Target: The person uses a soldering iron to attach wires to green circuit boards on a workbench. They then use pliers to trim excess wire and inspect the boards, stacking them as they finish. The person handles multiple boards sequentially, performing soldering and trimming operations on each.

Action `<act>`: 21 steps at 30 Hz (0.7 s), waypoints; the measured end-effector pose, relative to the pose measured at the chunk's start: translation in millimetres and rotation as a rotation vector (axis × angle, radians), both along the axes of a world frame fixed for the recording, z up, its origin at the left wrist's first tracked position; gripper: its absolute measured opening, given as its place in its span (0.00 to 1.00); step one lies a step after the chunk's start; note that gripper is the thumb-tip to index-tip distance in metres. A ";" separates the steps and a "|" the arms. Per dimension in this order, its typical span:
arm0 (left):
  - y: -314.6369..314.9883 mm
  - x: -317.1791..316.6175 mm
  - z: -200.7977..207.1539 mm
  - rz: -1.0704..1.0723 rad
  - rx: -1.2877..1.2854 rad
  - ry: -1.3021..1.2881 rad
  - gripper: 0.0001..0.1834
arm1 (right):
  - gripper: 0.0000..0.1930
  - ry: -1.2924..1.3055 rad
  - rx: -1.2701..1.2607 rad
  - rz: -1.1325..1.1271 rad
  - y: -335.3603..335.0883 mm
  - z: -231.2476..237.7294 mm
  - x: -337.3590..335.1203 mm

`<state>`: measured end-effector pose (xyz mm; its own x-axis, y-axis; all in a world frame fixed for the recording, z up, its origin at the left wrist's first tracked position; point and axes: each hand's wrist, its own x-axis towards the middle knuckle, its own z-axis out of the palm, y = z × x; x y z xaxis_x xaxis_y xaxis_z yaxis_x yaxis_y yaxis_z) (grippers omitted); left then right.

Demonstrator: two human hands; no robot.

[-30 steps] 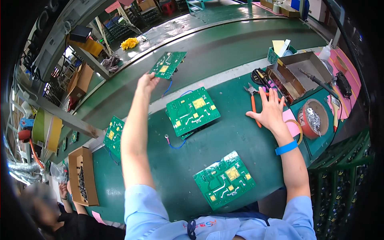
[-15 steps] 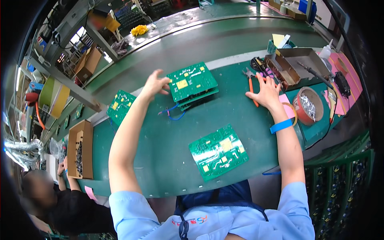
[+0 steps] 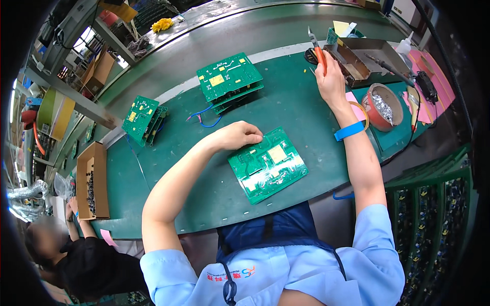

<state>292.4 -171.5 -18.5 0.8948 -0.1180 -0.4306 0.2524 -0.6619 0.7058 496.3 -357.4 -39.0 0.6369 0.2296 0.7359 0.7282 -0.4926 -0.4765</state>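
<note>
In front of me a green circuit board (image 3: 268,168) with pale yellow patches lies on the green bench mat. My left hand (image 3: 240,135) is at its upper left edge, thumb and fingers pinched on the rim. My right hand (image 3: 332,76) grips a pair of orange-handled pliers (image 3: 320,54), jaws pointing up and away. Farther off sits a stack of green circuit boards (image 3: 230,76) with blue wires (image 3: 206,120) trailing from its near side. Another group of boards (image 3: 139,117) leans at the left.
At the right are a metal tray (image 3: 380,56), a soldering iron (image 3: 390,69), a red bowl of silvery scraps (image 3: 383,104) and a tape roll (image 3: 360,113). A cardboard box of small dark parts (image 3: 99,178) stands left, beside a co-worker in black (image 3: 102,265).
My left hand has come from the far board stack down to the near board's edge. My right hand has picked the pliers up off the mat. The whole view has shifted slightly.
</note>
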 end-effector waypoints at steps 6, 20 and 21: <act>3.2 -13.9 -4.6 0.056 -0.045 -0.139 0.08 | 0.24 -0.002 0.080 0.126 3.5 11.3 -18.9; 7.3 -83.9 -11.1 0.445 -0.938 0.154 0.14 | 0.26 0.035 -0.088 0.432 19.6 27.3 -78.4; 10.1 -88.5 -19.3 0.508 -0.960 0.140 0.14 | 0.29 -0.012 -0.165 0.433 18.2 29.8 -84.7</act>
<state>203.9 -161.4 -37.8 0.8845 -0.0897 -0.4578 0.4581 0.3526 0.8160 411.6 -339.1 -9.2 0.4479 0.5874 0.6740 0.8887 -0.2101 -0.4075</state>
